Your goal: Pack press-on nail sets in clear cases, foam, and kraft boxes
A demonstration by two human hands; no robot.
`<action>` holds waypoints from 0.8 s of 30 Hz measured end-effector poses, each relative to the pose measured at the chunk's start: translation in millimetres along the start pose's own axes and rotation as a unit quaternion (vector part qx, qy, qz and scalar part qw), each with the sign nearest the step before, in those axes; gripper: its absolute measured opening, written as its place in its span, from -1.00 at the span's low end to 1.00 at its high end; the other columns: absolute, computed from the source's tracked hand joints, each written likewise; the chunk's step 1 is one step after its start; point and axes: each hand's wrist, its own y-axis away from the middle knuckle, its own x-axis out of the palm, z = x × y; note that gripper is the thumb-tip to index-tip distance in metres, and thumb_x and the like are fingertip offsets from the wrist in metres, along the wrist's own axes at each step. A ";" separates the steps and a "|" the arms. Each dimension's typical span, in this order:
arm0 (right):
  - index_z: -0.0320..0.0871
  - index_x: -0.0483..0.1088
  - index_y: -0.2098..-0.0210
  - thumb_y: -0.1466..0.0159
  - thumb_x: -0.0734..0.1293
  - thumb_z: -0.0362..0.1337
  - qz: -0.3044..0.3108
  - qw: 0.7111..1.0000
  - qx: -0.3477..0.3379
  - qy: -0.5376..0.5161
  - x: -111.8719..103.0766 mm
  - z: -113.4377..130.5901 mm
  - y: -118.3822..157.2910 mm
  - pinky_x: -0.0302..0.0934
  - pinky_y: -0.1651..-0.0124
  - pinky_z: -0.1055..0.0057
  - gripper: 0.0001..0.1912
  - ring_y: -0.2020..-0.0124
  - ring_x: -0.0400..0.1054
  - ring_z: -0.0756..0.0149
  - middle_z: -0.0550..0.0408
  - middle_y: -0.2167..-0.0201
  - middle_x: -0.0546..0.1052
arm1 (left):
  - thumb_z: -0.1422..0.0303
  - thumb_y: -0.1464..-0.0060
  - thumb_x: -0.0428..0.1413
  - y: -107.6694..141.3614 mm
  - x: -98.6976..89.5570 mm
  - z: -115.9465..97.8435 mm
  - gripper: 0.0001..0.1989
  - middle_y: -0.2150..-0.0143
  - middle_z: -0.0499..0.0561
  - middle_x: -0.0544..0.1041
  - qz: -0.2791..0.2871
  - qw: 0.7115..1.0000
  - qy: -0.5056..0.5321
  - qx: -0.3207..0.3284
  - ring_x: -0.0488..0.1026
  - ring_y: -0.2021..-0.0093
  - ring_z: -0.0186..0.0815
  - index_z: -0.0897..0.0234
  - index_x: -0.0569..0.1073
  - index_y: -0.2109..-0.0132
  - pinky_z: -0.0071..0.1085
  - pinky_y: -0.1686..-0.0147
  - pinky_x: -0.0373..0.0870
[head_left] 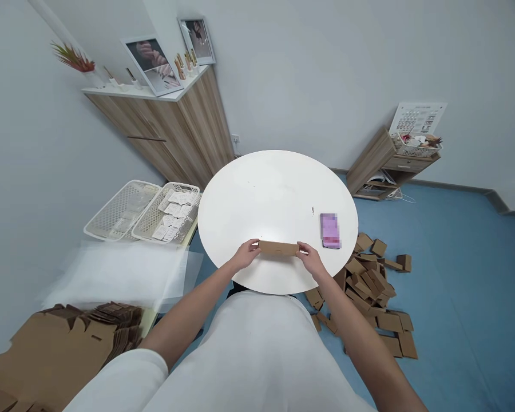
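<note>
A small brown cardboard box (278, 248) is held between my two hands over the near part of the round white table (266, 189). My left hand (245, 255) grips its left end, fingers and thumb closed on the cardboard. At the opposite end my right hand (311, 260) pinches the box in the same way. The long side of the box faces me, and I cannot tell whether its underside touches the tabletop. To the right of my right hand lies a purple phone-like object (330, 231), its surface blurred.
Several brown boxes (371, 286) lie heaped on the blue floor at right. Flat cardboard sheets (55, 355) are stacked at lower left, below translucent white sheets (124, 272). Two white baskets (111, 214) stand left of the table. Behind are a wooden cabinet (197, 114) and a small shelf unit (371, 163).
</note>
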 end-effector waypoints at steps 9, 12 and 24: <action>-0.11 0.31 0.06 -0.03 0.26 -0.38 0.043 0.998 -0.012 -0.053 22.9 -5.4 -1.5 0.22 0.04 0.28 -0.55 0.05 0.33 0.24 0.01 -0.03 0.37 | 0.52 0.03 0.02 2.4 -10.0 25.4 -0.54 -0.05 0.09 0.38 -0.066 0.997 -0.012 0.036 0.36 -0.01 -0.29 0.24 0.22 -0.06 -0.31 0.02 0.31; -0.12 0.32 0.08 -0.04 0.27 -0.35 0.058 0.997 0.007 -0.056 30.5 -7.9 -1.1 0.22 0.04 0.29 -0.58 0.03 0.32 0.23 0.00 -0.02 0.37 | 0.52 0.06 0.05 4.6 -11.3 30.9 -0.56 -0.05 0.09 0.38 -0.069 0.997 -0.011 0.024 0.35 -0.01 -0.27 0.25 0.25 -0.03 -0.31 0.02 0.30; -0.10 0.19 -0.07 -0.02 0.30 -0.30 0.070 0.995 0.058 -0.035 66.5 -18.5 3.4 0.24 0.17 0.38 -0.41 0.16 0.35 0.30 -0.01 0.02 0.35 | 0.33 0.06 0.10 7.9 -33.3 44.6 -0.43 0.03 0.14 0.40 -0.057 0.993 -0.085 -0.060 0.42 0.16 -0.26 0.29 0.19 -0.13 -0.39 0.19 0.34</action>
